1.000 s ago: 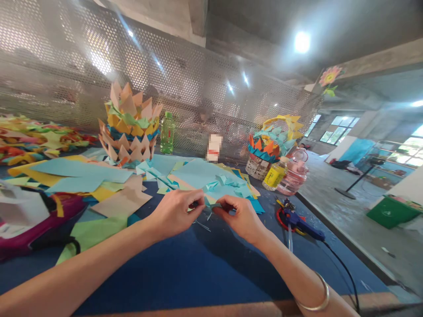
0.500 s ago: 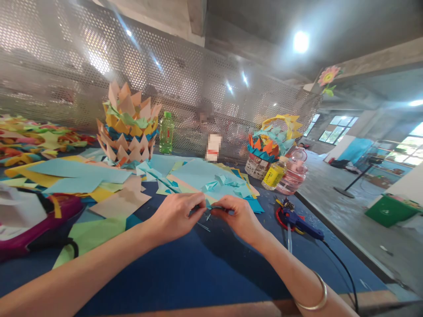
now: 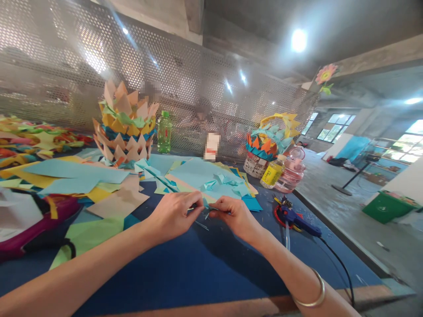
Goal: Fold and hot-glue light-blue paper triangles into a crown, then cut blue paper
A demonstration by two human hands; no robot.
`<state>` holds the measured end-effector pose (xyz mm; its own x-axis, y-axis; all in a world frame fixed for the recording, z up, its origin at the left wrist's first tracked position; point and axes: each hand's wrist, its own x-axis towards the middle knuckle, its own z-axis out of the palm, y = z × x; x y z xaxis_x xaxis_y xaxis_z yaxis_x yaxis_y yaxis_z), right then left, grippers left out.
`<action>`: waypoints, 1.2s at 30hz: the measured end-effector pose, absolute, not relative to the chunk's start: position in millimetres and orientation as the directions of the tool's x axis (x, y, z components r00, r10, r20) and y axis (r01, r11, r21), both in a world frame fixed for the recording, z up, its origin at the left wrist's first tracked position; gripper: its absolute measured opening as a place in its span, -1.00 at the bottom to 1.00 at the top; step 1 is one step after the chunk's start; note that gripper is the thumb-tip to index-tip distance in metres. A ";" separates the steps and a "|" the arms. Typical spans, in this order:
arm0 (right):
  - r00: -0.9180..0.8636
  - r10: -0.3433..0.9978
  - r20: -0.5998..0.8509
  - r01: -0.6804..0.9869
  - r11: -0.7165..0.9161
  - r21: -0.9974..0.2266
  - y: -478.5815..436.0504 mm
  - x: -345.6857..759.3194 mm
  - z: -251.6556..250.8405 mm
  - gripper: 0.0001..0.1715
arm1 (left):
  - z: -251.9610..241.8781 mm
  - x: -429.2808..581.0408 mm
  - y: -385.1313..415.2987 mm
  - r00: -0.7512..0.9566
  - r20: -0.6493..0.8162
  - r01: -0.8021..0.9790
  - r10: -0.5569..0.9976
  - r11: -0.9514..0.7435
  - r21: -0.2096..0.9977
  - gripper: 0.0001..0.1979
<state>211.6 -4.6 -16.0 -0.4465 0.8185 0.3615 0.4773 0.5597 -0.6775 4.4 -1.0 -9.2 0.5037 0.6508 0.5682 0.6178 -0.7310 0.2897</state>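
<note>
Between my two hands is a small blue piece of folded paper, mostly covered by the fingers. My left hand pinches its left end between thumb and forefinger. On the other side my right hand pinches the right end, with its fingers curled in. Just beyond the hands, several light-blue folded paper pieces lie on a stack of coloured sheets. A strip of joined blue folded pieces runs up to the left hand's far side.
A glue gun with a cord lies right on the blue table. Paper-petal baskets, a green bottle, a yellow-labelled bottle and a pink jug stand behind. Loose sheets and a purple object are left.
The whole view has shifted slightly, so things sit a little further left. Both hands keep their pinch on the blue paper, with hardly any movement of the fingers.
</note>
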 end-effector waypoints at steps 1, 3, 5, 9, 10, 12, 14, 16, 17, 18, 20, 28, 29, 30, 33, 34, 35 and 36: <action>-0.446 0.821 0.356 0.477 0.555 -0.681 -4.5 211.6 -16.3 -0.82 | -9.2 4.4 -1.1 0.505 0.567 0.618 0.651 -0.731 0.289 -0.92; -0.444 0.826 0.346 0.476 0.545 -0.690 -4.6 211.5 -16.7 -0.83 | -9.2 4.1 -1.4 0.509 0.566 0.615 0.648 -0.734 0.287 -0.92; -0.443 0.830 0.339 0.468 0.537 -0.702 -4.8 211.0 -16.7 -0.83 | -9.1 3.8 -1.9 0.512 0.568 0.614 0.644 -0.738 0.282 -0.91; -0.433 0.828 0.356 0.458 0.542 -0.704 -5.4 209.9 -16.8 -0.83 | -8.9 3.6 -2.5 0.513 0.575 0.615 0.637 -0.740 0.273 -0.91; -0.430 0.828 0.361 0.461 0.545 -0.701 -5.5 209.6 -16.8 -0.84 | -8.8 3.7 -2.5 0.512 0.577 0.614 0.636 -0.741 0.271 -0.91; -0.425 0.826 0.371 0.468 0.551 -0.691 -5.8 209.3 -16.8 -0.84 | -8.8 4.1 -2.7 0.512 0.581 0.614 0.632 -0.743 0.267 -0.91; -0.428 0.819 0.382 0.472 0.563 -0.678 -6.4 208.9 -16.7 -0.84 | -8.8 4.3 -2.9 0.516 0.583 0.611 0.628 -0.747 0.263 -0.90; -0.432 0.811 0.394 0.477 0.577 -0.664 -7.3 208.5 -16.4 -0.83 | -9.0 4.5 -3.0 0.521 0.581 0.609 0.625 -0.749 0.260 -0.89; -0.434 0.808 0.399 0.481 0.582 -0.655 -7.8 208.2 -16.2 -0.83 | -9.0 4.5 -3.0 0.522 0.582 0.610 0.624 -0.750 0.257 -0.89; -0.434 0.806 0.404 0.488 0.587 -0.646 -8.3 208.0 -16.0 -0.83 | -9.0 4.5 -2.9 0.523 0.584 0.610 0.621 -0.751 0.253 -0.89; -0.425 0.805 0.414 0.505 0.591 -0.630 -9.0 207.3 -15.8 -0.81 | -8.9 4.6 -2.8 0.524 0.592 0.605 0.612 -0.757 0.247 -0.89; -0.391 0.784 0.483 0.541 0.620 -0.568 -11.7 205.4 -13.1 -0.87 | -6.9 5.5 -4.7 0.516 0.584 0.607 0.627 -0.749 0.267 -0.91; -0.390 0.780 0.490 0.546 0.624 -0.558 -12.3 205.1 -12.6 -0.87 | -6.8 5.9 -5.0 0.510 0.576 0.608 0.639 -0.741 0.284 -0.93; -0.390 0.775 0.497 0.551 0.629 -0.549 -12.8 204.9 -12.4 -0.88 | -7.0 6.2 -5.2 0.504 0.569 0.606 0.650 -0.735 0.302 -0.95; -0.389 0.753 0.530 0.571 0.649 -0.503 -13.8 204.2 -12.8 -0.89 | -9.9 6.7 -4.0 0.494 0.566 0.597 0.660 -0.731 0.331 -0.70; -0.395 0.742 0.542 0.581 0.658 -0.478 -13.9 204.0 -13.4 -0.90 | -11.4 6.6 -3.0 0.495 0.578 0.593 0.648 -0.739 0.320 -0.66; -0.406 0.729 0.551 0.590 0.670 -0.451 -13.9 203.9 -14.0 -0.90 | -13.0 6.4 -2.0 0.501 0.591 0.588 0.632 -0.750 0.303 -0.66; -0.421 0.716 0.557 0.596 0.681 -0.425 -13.9 203.9 -14.7 -0.90 | -14.3 6.2 -1.0 0.509 0.604 0.579 0.614 -0.763 0.287 -0.70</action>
